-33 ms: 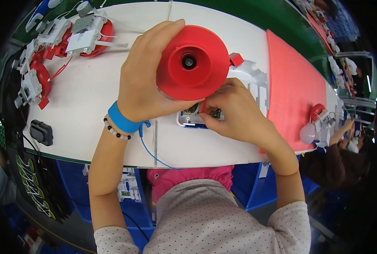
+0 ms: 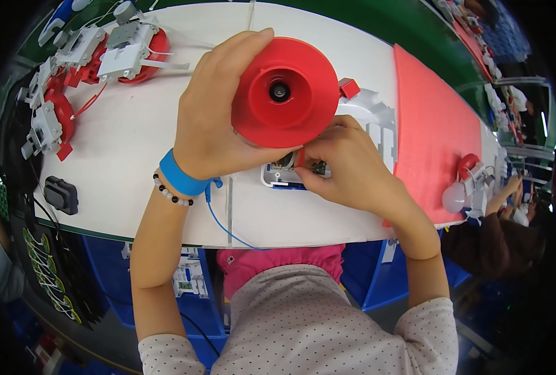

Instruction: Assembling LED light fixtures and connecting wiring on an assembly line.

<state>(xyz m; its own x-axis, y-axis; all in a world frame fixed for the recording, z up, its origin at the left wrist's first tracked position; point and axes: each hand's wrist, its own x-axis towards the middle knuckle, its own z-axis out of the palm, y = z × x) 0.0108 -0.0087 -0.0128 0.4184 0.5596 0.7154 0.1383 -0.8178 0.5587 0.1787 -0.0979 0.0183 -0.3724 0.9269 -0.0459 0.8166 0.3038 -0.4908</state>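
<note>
- Hardly anything has moved since the earlier frame; I see no clear shift.
- Left hand (image 2: pixel 209 119) curls its fingers around a red flared horn (image 2: pixel 281 119), held above the white worktable (image 2: pixel 278 222).
- Right hand (image 2: pixel 356 164) bends its fingertips close about a red strip (image 2: pixel 300 157) at an open white housing (image 2: pixel 266 177), beside the horn's near rim; whether they pinch it, I can't tell.
</note>
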